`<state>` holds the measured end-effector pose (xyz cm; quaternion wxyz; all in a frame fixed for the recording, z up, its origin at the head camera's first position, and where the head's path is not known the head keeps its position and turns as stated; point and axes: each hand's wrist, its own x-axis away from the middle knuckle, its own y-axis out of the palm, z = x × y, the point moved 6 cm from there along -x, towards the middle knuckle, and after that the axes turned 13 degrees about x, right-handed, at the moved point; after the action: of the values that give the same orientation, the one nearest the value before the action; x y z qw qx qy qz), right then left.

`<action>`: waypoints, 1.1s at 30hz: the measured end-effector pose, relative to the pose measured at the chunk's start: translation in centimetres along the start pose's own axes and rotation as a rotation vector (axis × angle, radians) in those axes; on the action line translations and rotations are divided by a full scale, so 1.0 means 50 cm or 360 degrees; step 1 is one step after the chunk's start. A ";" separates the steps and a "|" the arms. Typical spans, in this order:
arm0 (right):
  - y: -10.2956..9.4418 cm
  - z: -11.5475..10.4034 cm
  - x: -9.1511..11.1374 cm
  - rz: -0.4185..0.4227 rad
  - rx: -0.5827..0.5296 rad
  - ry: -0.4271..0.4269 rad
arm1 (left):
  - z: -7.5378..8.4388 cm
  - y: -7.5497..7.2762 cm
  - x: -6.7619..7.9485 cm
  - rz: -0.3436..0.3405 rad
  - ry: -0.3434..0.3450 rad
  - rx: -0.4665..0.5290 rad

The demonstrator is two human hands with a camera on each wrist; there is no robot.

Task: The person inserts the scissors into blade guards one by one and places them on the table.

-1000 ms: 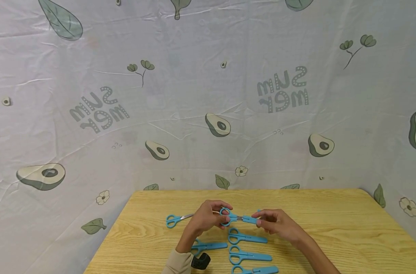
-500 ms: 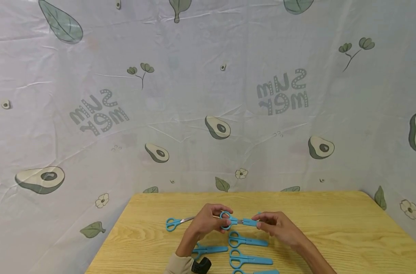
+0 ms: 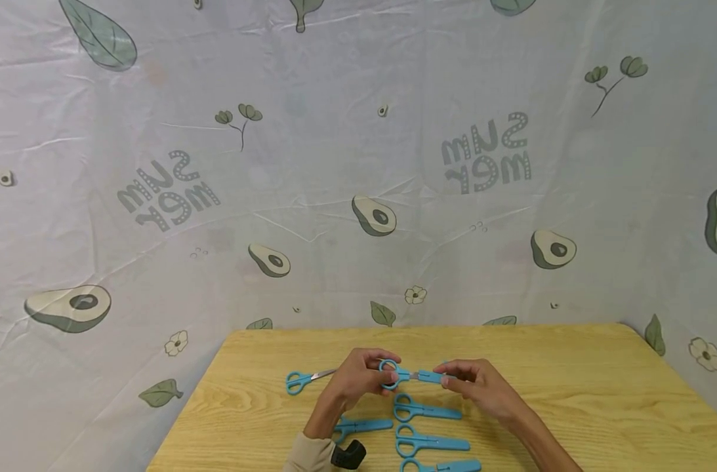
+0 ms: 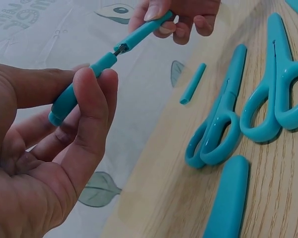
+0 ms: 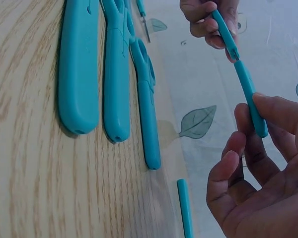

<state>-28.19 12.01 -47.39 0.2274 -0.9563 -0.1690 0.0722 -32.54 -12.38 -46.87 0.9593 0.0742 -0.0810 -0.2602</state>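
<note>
My left hand (image 3: 358,380) pinches the blue handles of a pair of scissors (image 3: 404,375) between thumb and fingers, above the table. Opposite it, my right hand (image 3: 485,388) holds a blue blade cover (image 3: 430,377) by its far end. The scissors' tips are inside the cover, and a short strip of metal blade shows between handles and cover. From the left wrist, the scissors (image 4: 64,105) and cover (image 4: 141,34) appear edge-on, in one line. The right wrist view shows the cover (image 5: 248,89) between my thumb and fingertips.
Several covered scissors (image 3: 431,442) lie in a column below the hands, with another covered pair (image 3: 367,425) partly behind the left wrist. Uncovered scissors (image 3: 299,382) lie to the left. A loose blue cover (image 4: 193,83) lies near the wooden table's (image 3: 571,406) far edge.
The hands keep the same hold on the scissors and cover, with hardly any movement. The head view has tilted slightly down, then back up.
</note>
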 end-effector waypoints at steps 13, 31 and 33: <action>0.001 0.000 -0.001 0.0010 0.0048 0.0007 | 0.006 0.005 0.001 -0.0022 0.0052 -0.0103; 0.011 -0.002 0.001 -0.0071 -0.0117 0.0043 | 0.016 0.017 0.007 -0.0074 0.0140 -0.0169; 0.012 -0.002 0.001 -0.0065 -0.0121 0.0050 | 0.015 0.018 0.007 -0.0077 0.0138 -0.0158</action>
<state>-27.95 11.47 -47.57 0.1951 -0.9616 -0.1876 0.0462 -31.97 -11.87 -45.92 0.9578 0.0396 -0.0245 -0.2836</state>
